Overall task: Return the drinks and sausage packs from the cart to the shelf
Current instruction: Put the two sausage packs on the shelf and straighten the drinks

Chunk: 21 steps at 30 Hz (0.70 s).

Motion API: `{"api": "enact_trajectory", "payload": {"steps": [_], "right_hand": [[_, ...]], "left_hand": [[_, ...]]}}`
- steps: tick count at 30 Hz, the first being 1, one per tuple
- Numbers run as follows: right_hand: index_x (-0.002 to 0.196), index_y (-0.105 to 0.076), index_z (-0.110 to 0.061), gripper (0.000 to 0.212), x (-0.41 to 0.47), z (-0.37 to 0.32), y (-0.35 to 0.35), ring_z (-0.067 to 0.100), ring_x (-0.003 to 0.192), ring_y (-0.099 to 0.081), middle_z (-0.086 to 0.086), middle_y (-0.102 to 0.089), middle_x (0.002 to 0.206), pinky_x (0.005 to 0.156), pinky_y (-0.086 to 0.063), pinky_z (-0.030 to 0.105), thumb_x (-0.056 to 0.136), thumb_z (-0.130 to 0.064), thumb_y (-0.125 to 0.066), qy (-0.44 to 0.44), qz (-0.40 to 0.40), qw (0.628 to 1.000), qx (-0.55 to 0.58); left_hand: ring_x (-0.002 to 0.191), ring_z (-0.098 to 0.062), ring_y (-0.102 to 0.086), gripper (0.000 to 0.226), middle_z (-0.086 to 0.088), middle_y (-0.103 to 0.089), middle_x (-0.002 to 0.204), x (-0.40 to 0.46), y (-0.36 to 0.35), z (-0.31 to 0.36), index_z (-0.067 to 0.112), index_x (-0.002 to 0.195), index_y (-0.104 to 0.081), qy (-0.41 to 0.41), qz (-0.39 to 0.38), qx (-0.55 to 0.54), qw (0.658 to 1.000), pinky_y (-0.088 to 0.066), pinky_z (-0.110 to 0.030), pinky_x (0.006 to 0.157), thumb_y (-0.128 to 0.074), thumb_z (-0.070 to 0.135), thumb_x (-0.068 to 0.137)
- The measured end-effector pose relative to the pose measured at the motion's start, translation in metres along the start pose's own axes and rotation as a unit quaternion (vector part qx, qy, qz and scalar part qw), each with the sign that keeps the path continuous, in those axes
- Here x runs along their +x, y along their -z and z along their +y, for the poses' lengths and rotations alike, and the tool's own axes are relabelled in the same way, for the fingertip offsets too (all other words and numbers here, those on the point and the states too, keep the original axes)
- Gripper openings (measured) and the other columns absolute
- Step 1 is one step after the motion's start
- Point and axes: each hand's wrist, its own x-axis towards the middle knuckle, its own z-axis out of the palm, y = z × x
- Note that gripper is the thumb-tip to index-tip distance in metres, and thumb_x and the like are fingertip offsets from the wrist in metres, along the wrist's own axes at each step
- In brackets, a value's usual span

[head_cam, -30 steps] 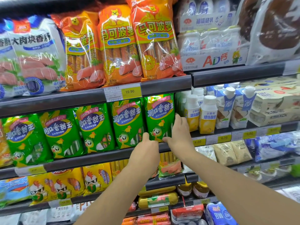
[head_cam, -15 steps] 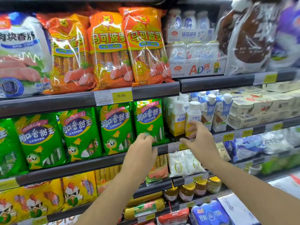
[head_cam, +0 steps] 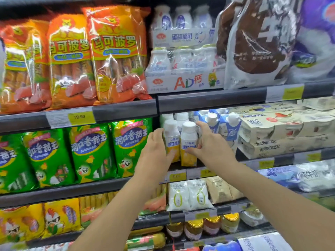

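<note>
Two white-capped drink bottles with yellow bottoms stand side by side at the front of the middle shelf (head_cam: 282, 159): the left bottle (head_cam: 171, 136) and the right bottle (head_cam: 188, 142). My left hand (head_cam: 155, 153) wraps the left bottle's side, its thumb across the lower front. My right hand (head_cam: 212, 147) has its fingers spread against the right bottle, thumb touching its front. Green sausage packs (head_cam: 130, 147) stand just left of the bottles. Orange sausage packs (head_cam: 116, 57) fill the shelf above. No cart is in view.
More white bottles and blue-white cartons (head_cam: 233, 127) stand behind and right of the pair, then stacked yoghurt multipacks (head_cam: 282, 127). Small milk bottle packs (head_cam: 183, 66) and large bags sit above. Pouches, jars and yellow sausage packs (head_cam: 59, 216) fill the lower shelves.
Both hands left the green sausage packs and moved right to the yellow drink bottles, closing in on either side of them. The view also shifted right.
</note>
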Motion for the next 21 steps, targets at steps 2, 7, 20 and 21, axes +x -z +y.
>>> {"api": "enact_trajectory", "payload": {"steps": [2, 7, 20, 21], "right_hand": [[0.144, -0.026, -0.029, 0.089, 0.006, 0.005, 0.0, 0.022, 0.085, -0.067, -0.002, -0.069, 0.085, 0.076, -0.057, 0.041, 0.074, -0.049, -0.078, 0.021, -0.026, 0.999, 0.0], [0.131, -0.035, -0.025, 0.07, 0.016, 0.014, -0.002, 0.029, 0.091, -0.066, 0.006, -0.068, 0.095, 0.076, -0.056, 0.045, 0.079, -0.05, -0.073, 0.05, -0.078, 0.996, 0.014], [0.13, -0.029, -0.029, 0.051, 0.018, 0.016, -0.008, 0.031, 0.078, -0.066, 0.009, -0.068, 0.091, 0.07, -0.057, 0.048, 0.092, -0.038, -0.063, 0.028, -0.129, 0.991, 0.034], [0.129, -0.029, -0.029, 0.05, 0.018, 0.015, -0.009, 0.031, 0.078, -0.066, 0.009, -0.068, 0.092, 0.069, -0.058, 0.048, 0.092, -0.037, -0.062, 0.023, -0.127, 0.991, 0.031]], "left_hand": [[0.114, -0.025, -0.06, 0.074, -0.003, -0.042, 0.144, 0.009, -0.007, 0.005, 0.018, 0.149, -0.028, 0.034, 0.006, 0.026, 0.999, -0.047, -0.037, 0.098, -0.069, 0.033, 0.089], [0.116, -0.029, -0.059, 0.071, -0.006, -0.058, 0.132, 0.026, -0.013, 0.008, 0.02, 0.138, -0.039, 0.13, 0.019, 0.034, 0.991, -0.05, -0.045, 0.098, -0.079, 0.034, 0.081], [0.066, -0.019, -0.072, 0.054, -0.005, -0.07, 0.095, 0.04, -0.009, 0.008, 0.018, 0.124, -0.043, 0.153, -0.056, -0.006, 0.987, -0.062, -0.036, 0.058, -0.078, 0.024, 0.083], [0.063, -0.018, -0.071, 0.052, -0.005, -0.07, 0.091, 0.04, -0.007, 0.008, 0.018, 0.123, -0.042, 0.153, -0.064, -0.011, 0.986, -0.061, -0.032, 0.054, -0.077, 0.022, 0.085]]}}
